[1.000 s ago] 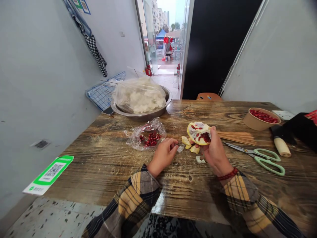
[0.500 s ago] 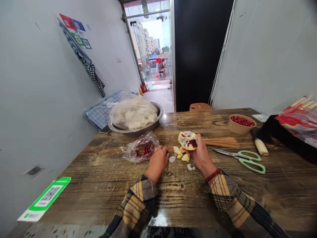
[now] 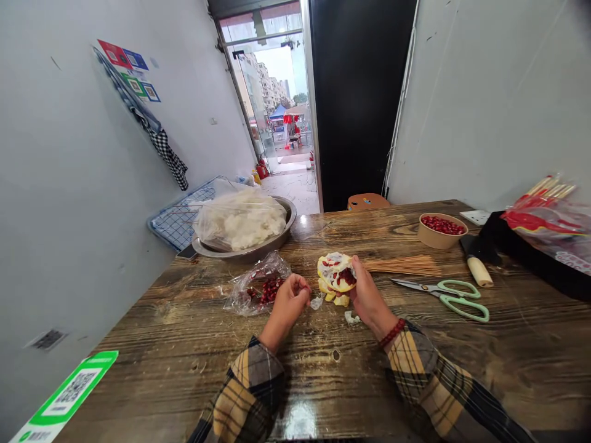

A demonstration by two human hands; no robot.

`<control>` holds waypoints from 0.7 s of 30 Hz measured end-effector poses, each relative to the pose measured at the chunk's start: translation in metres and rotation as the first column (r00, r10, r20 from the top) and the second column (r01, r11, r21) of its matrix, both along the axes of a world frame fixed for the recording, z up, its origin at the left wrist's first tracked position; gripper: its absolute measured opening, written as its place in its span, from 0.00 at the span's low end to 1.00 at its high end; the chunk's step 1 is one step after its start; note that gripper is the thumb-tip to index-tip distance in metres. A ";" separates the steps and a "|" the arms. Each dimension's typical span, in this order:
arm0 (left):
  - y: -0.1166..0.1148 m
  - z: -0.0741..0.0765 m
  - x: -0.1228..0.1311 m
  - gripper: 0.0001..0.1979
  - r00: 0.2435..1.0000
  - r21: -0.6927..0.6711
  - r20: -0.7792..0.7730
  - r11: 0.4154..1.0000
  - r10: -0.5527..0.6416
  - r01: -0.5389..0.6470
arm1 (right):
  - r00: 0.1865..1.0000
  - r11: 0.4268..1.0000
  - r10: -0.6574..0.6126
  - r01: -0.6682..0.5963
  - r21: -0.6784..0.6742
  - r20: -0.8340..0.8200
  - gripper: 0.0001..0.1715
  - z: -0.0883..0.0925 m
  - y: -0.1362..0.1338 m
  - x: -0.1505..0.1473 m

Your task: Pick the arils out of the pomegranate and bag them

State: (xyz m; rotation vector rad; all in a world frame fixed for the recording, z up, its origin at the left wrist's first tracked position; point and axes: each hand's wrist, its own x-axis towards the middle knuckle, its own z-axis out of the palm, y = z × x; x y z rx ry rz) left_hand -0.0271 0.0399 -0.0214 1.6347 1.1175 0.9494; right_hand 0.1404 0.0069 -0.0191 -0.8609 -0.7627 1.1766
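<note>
My right hand [image 3: 369,301] grips an opened pomegranate [image 3: 333,271], its pale inside and dark red seeds facing up. My left hand [image 3: 290,303] is closed in a pinch just left of the fruit; anything between its fingertips is too small to make out. Beside the left hand lies a crumpled clear plastic bag [image 3: 240,294] with loose pomegranate seeds [image 3: 270,289]. Pieces of yellow peel [image 3: 341,301] lie under and in front of the fruit. A whitish scrap [image 3: 351,318] rests near my right wrist.
Behind the bag stands a metal basin [image 3: 226,253] holding a plastic-wrapped white mass. To the right are thin wooden skewers [image 3: 406,266], green-handled scissors [image 3: 459,298], a paper bowl [image 3: 434,239] of red seeds, a wooden-handled tool [image 3: 480,272] and a bag of sticks [image 3: 545,212].
My left hand has risen beside the bag, and its fingers have drawn into a pinch. My right hand still holds the pomegranate. The camera view has shifted slightly.
</note>
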 end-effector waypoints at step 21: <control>-0.026 0.029 -0.005 0.19 0.954 -0.199 0.283 0.967 -0.097 0.157 | 0.975 0.968 0.210 -0.198 -0.154 0.066 0.23 0.002 -0.015 -0.008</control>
